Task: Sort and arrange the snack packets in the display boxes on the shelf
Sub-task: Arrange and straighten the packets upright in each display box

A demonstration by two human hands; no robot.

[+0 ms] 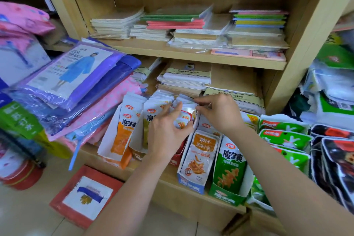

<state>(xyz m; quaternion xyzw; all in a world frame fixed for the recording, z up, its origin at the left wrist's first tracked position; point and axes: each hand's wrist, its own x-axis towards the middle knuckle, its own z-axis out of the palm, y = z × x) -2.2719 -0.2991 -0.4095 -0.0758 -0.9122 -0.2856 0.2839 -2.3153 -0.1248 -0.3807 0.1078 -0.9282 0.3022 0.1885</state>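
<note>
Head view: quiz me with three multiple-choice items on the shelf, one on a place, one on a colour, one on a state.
1. Where does the green display box stand relative to the blue display box?
A. left of it
B. right of it
C. on the shelf above

2. The lower half of the leftmost front packet is:
A. orange
B. black
C. purple

3. The left hand is:
A. hanging idle
B. flat on the floor
C. gripping red-and-white packets

Key:
1. B, the green box sits on the blue one's right.
2. A, the area below its white top is orange.
3. C, thumb and fingers close on the packets, while the right hand pinches their tops.
</note>
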